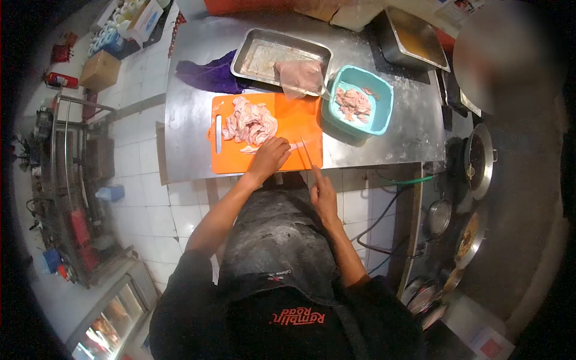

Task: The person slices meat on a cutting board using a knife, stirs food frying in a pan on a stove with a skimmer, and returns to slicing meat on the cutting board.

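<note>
My left hand (272, 157) is closed over a strip of pale raw meat (296, 146), pressing it onto the orange cutting board (223, 163). In my right hand (324, 195) is a knife (306, 152), its blade at the strip's right end. Whether the blade has cut through is too small to tell. A heap of pale pink raw meat strips (251, 121) lies on the left of the board, just beyond my left hand. To the right, a turquoise plastic basin (388, 108) holds cut pieces of the meat (353, 103).
Behind the board stands a metal tray (255, 57) with a plastic bag of something pinkish (300, 75). A purple cloth (210, 75) lies on the steel table (186, 132). A deep metal container (414, 39) sits at the back right. Pans (480, 162) stand beyond the table's right side.
</note>
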